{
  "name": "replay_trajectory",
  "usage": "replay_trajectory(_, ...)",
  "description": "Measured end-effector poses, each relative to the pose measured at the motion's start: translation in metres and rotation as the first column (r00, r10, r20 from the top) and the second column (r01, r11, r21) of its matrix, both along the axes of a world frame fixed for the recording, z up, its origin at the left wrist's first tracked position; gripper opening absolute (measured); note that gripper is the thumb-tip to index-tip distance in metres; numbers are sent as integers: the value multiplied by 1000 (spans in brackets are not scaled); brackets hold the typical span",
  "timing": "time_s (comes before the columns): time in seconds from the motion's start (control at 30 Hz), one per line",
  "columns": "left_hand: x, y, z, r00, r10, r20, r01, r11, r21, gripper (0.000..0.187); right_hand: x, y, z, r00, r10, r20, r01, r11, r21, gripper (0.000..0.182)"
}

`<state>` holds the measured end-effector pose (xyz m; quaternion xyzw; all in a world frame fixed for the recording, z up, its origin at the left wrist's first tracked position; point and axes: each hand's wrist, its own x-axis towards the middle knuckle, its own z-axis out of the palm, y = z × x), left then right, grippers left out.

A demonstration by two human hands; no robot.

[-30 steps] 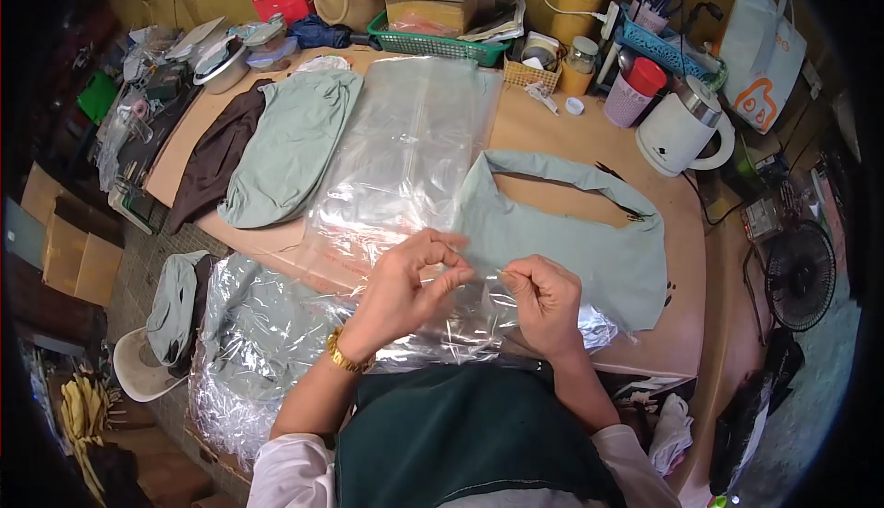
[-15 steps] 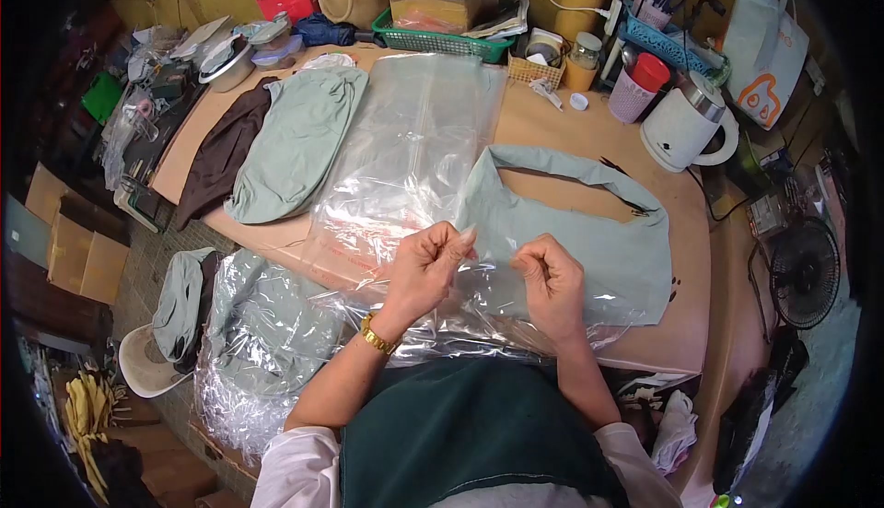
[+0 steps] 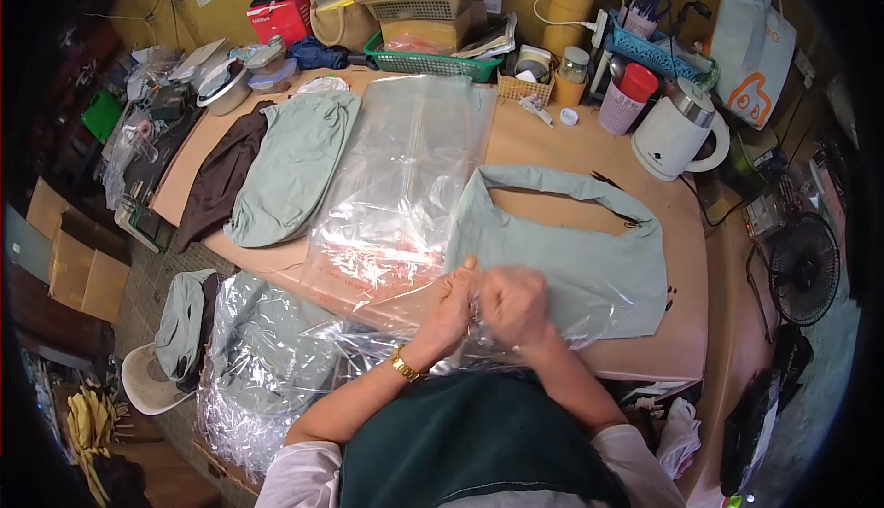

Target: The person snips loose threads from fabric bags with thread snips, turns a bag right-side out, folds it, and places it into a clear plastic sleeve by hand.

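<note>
Both hands are close together over the near edge of the table. My left hand [image 3: 448, 310] is closed, thumb uppermost, on the edge of a clear plastic bag [image 3: 594, 322]. Right beside it, my right hand [image 3: 513, 305] is a fist on the same film, slightly smeared by motion. The bag's shiny film spreads below both hands and over the lower part of a grey-green cloth bag [image 3: 562, 250] with a long strap loop. Just left of the hands lies a stack of flat clear plastic bags [image 3: 396, 167] with red print.
A folded grey-green cloth bag [image 3: 293, 167] and a dark brown one [image 3: 221, 172] lie at the left. Plastic-wrapped goods [image 3: 267, 351] sit below the table's left edge. A white kettle [image 3: 677, 135], a pink cup [image 3: 624, 107] and a green basket [image 3: 433, 66] stand at the back.
My hands have come together and moved slightly down; the right hand has shifted left towards the left one. The head view has tilted up a little.
</note>
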<state>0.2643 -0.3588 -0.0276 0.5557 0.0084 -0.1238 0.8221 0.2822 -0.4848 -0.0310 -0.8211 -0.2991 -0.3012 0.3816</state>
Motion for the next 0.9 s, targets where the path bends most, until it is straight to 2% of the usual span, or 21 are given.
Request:
replay_trajectory(0.03,11,-1,-16,998,26,54,-24,999,-38,46,-7,10,1,985,128,119,-133,991,31,15)
replay_trajectory(0.1,18,1,-31,982,105,159,-102,994,-28,44,-7,8,2,986,145,83,-147,989,26,16)
replay_trajectory(0.13,17,9,-28,981,102,166,-99,995,-23,44,-5,7,3,986,157,48,-159,987,21,16)
replay_trajectory(0.17,11,20,-24,995,92,39,-92,996,-4,42,-4,3,4,987,152,50,-154,988,27,16)
replay_trajectory(0.2,5,26,-4,993,85,-85,-85,996,7,41,0,-7,6,975,156,-159,-120,969,218,18)
replay_trajectory(0.23,2,28,20,994,81,68,-87,993,84,31,6,-17,10,914,198,-354,-50,921,387,21)
replay_trajectory(0.27,5,28,23,994,83,66,-88,993,83,31,7,-23,14,805,268,-530,64,848,526,24)
replay_trajectory(0.3,7,28,25,972,155,174,-176,977,116,25,3,-25,31,806,235,-543,53,886,461,20)
replay_trajectory(0.33,10,28,27,933,220,286,-267,953,139,20,2,-25,30,805,235,-545,53,886,461,20)
replay_trajectory(0.37,11,31,26,949,221,224,-238,970,50,18,3,-24,30,832,230,-505,24,894,447,17)
replay_trajectory(0.43,13,38,18,958,196,207,-207,978,31,20,0,-24,27,853,228,-469,-4,902,431,14)
replay_trajectory(0.47,13,39,12,966,170,194,-175,985,9,21,-1,-25,25,860,153,-486,42,930,366,13)
replay_trajectory(0.5,14,40,6,966,174,193,-179,984,8,21,-2,-26,24,866,76,-495,87,950,299,12)
replay_trajectory(0.6,17,35,2,935,178,307,-219,970,104,18,0,-30,20,853,52,-519,64,977,202,14)
replay_trajectory(0.67,17,26,21,930,240,278,-214,970,-118,15,-2,-30,21,831,86,-550,62,967,246,15)
replay_trajectory(0.7,14,34,23,976,94,198,-68,988,-136,18,-3,-30,22,807,124,-577,61,955,289,16)
replay_trajectory(0.73,13,32,20,976,95,198,-69,988,-135,18,0,-29,23,807,125,-577,59,955,290,16)
replay_trajectory(0.77,11,30,16,979,73,188,-60,995,-74,21,4,-28,23,936,30,-351,58,970,236,12)
replay_trajectory(0.8,10,28,14,983,53,177,-52,999,-13,25,7,-27,24,994,-54,-94,71,981,183,9)
replay_trajectory(0.87,11,29,19,988,-15,157,16,1000,-5,23,3,-24,25,990,-42,-132,76,962,263,9)
replay_trajectory(0.9,13,32,17,967,-130,218,97,983,154,17,1,-24,25,985,-29,-170,86,937,339,10)
